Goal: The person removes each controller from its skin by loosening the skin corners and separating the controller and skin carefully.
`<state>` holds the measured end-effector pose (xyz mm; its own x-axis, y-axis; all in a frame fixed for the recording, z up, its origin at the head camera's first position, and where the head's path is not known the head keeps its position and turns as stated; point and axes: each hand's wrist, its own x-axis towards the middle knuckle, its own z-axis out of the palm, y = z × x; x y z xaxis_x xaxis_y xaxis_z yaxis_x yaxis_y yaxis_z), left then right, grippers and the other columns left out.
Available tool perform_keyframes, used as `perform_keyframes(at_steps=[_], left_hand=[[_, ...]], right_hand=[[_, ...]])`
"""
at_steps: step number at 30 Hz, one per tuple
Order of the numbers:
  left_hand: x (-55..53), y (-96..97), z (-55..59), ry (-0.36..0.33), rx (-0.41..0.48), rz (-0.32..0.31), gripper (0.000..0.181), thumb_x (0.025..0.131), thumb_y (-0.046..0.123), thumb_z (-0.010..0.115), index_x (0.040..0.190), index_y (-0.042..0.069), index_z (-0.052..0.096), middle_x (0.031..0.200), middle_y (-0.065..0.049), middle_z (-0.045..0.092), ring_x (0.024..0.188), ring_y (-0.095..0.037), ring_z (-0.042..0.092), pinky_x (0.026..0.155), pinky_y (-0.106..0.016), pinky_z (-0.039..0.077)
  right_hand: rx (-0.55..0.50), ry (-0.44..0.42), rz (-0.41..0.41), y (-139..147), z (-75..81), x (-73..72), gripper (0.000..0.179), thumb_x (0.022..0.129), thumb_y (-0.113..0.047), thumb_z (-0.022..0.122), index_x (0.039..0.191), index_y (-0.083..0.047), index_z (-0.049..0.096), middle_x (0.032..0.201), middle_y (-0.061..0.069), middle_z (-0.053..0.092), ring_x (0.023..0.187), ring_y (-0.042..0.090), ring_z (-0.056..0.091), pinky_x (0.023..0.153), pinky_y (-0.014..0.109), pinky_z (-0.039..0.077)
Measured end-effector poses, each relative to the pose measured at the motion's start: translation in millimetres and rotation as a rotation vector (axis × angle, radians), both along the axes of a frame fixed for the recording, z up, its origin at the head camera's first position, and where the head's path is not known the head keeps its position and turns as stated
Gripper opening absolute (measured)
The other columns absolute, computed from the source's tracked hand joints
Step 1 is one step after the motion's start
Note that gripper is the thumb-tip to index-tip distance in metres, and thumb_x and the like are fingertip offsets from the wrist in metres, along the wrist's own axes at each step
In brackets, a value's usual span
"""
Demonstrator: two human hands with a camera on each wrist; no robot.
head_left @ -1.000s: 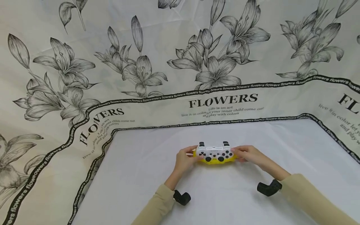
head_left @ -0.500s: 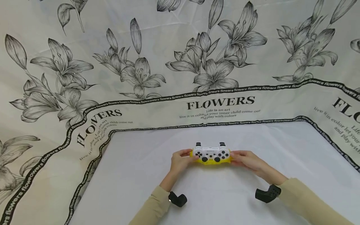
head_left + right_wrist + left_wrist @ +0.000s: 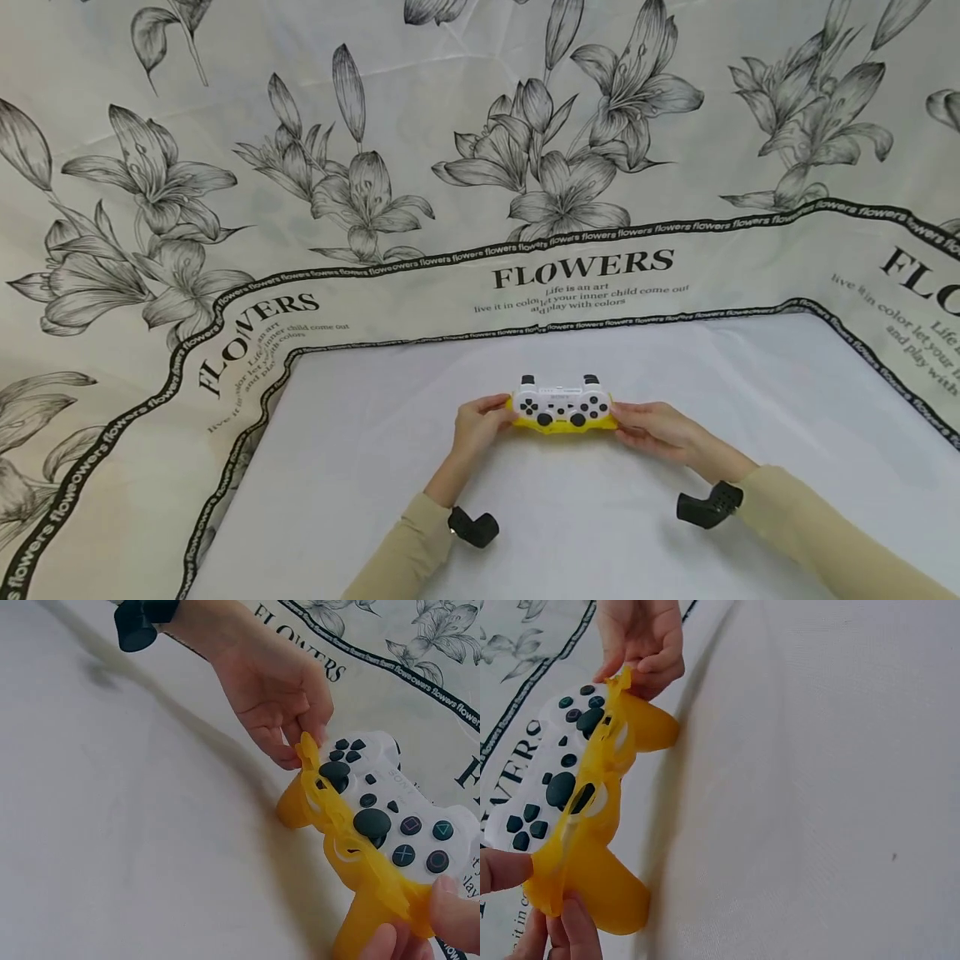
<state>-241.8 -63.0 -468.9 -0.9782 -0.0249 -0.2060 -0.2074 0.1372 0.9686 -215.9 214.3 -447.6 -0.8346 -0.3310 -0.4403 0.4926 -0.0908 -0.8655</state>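
My L grip [image 3: 474, 428] & R grip [image 3: 662, 428] reach out over a white, cloth-covered counter [image 3: 360, 467], one at each end of a white plastic game controller w/ black buttons [image 3: 561, 400]. The controller is abt midway btwn the counter's far L & far R corners, close to the far edge, its button face tilted up toward me; can't tell if it touches the counter.

A yellow, see-thru, rubbery-looking cover [image 3: 615, 892] wraps the lower side & both handles; the upper face is bare. The cover's round openings lie just beside the 2 black, round-topped thumbsticks [image 3: 373, 823].

L grip: thumb on top, fingers underneath, pinching the cover's L corner. R grip: pinching the R corner, thumb vs. fingers.

Beige long sleeves [image 3: 817, 518] on both arms; at each wrist a black, bent, wrist-worn device [image 3: 711, 505], the pair nearer me than the controller. Beyond the counter's far edge, & along L & R edges, rises an off-white cloth w/ black line-drawn lilies [image 3: 420, 125], incl. black bands & the word "FLOWERS".
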Motion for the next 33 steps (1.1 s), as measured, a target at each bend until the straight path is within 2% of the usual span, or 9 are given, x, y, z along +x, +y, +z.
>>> perform_keyframes(at_steps=[5,8,13,17,19,23,27,30,33], left_hand=[[-3.8,-2.9,-2.4,-0.025,-0.04,-0.008,0.031,0.074,0.006,0.07,0.104,-0.001,0.072,0.101,-0.013,0.071,0.074,-0.011,0.062,0.069,-0.024,0.058],[-7.8,-3.7,-3.6,-0.043,-0.056,-0.013,0.032,0.072,0.007,0.069,0.102,-0.001,0.072,0.098,-0.013,0.071,0.073,-0.011,0.062,0.066,-0.023,0.057],[-12.0,-0.4,-4.5,-0.041,-0.081,-0.012,0.033,0.071,0.007,0.068,0.103,0.0,0.072,0.097,-0.013,0.072,0.073,-0.011,0.062,0.066,-0.024,0.057],[-10.7,3.9,-7.0,-0.032,-0.098,-0.006,0.033,0.072,0.006,0.067,0.104,0.0,0.071,0.093,-0.012,0.073,0.07,-0.01,0.061,0.063,-0.022,0.056],[-11.6,4.9,-7.3,-0.047,-0.078,-0.006,0.033,0.072,0.005,0.066,0.104,0.0,0.07,0.095,-0.012,0.072,0.072,-0.011,0.061,0.063,-0.022,0.056],[-19.3,3.5,-5.8,-0.094,-0.048,-0.007,0.033,0.071,0.006,0.065,0.103,0.001,0.069,0.101,-0.012,0.069,0.077,-0.013,0.061,0.063,-0.022,0.055],[-24.8,-1.0,-2.5,-0.126,-0.078,-0.055,0.035,0.073,0.007,0.065,0.107,0.001,0.068,0.106,-0.012,0.068,0.08,-0.014,0.059,0.064,-0.021,0.053],[-26.2,-3.1,-1.7,-0.13,-0.111,-0.11,0.036,0.075,0.008,0.065,0.109,0.0,0.066,0.107,-0.013,0.066,0.08,-0.015,0.06,0.067,-0.021,0.054],[-25.5,-3.2,-3.7,-0.116,-0.135,-0.14,0.034,0.076,0.009,0.065,0.108,-0.001,0.063,0.103,-0.012,0.066,0.078,-0.015,0.061,0.068,-0.023,0.056]], right_hand=[[0.059,0.01,0.014,-4.8,1.4,-0.7,0.061,0.099,-0.011,0.05,0.142,0.018,0.02,0.095,-0.002,0.059,0.084,0.006,0.056,0.078,0.018,0.053],[0.137,0.039,0.022,-8.4,2.9,-2.2,0.059,0.099,-0.01,0.047,0.143,0.018,0.019,0.099,0.0,0.059,0.085,0.007,0.055,0.079,0.021,0.053],[0.375,0.21,0.023,-10.1,1.4,-6.7,0.053,0.098,-0.014,0.048,0.135,0.02,0.035,0.116,0.021,0.061,0.09,0.008,0.06,0.084,0.028,0.056],[0.514,0.301,-0.003,-7.2,-5.2,-10.1,0.052,0.095,-0.022,0.055,0.128,0.018,0.047,0.113,0.021,0.065,0.085,0.007,0.062,0.079,0.027,0.057],[0.543,0.309,-0.004,-6.5,-4.9,-12.3,0.052,0.094,-0.024,0.056,0.126,0.017,0.05,0.11,0.018,0.067,0.082,0.007,0.062,0.078,0.026,0.057],[0.614,0.333,0.007,-10.1,2.5,-18.2,0.049,0.092,-0.023,0.056,0.123,0.016,0.053,0.107,0.019,0.067,0.08,0.009,0.061,0.077,0.028,0.057],[0.659,0.329,0.015,-12.8,6.2,-23.0,0.046,0.089,-0.02,0.056,0.121,0.014,0.055,0.106,0.019,0.066,0.079,0.011,0.059,0.075,0.028,0.057],[0.645,0.321,0.02,-10.5,4.5,-23.9,0.046,0.089,-0.02,0.057,0.121,0.013,0.055,0.103,0.016,0.067,0.078,0.01,0.059,0.073,0.027,0.055],[0.593,0.295,0.021,-5.6,1.5,-22.4,0.048,0.091,-0.02,0.057,0.125,0.013,0.052,0.105,0.013,0.068,0.079,0.008,0.061,0.074,0.026,0.055]])
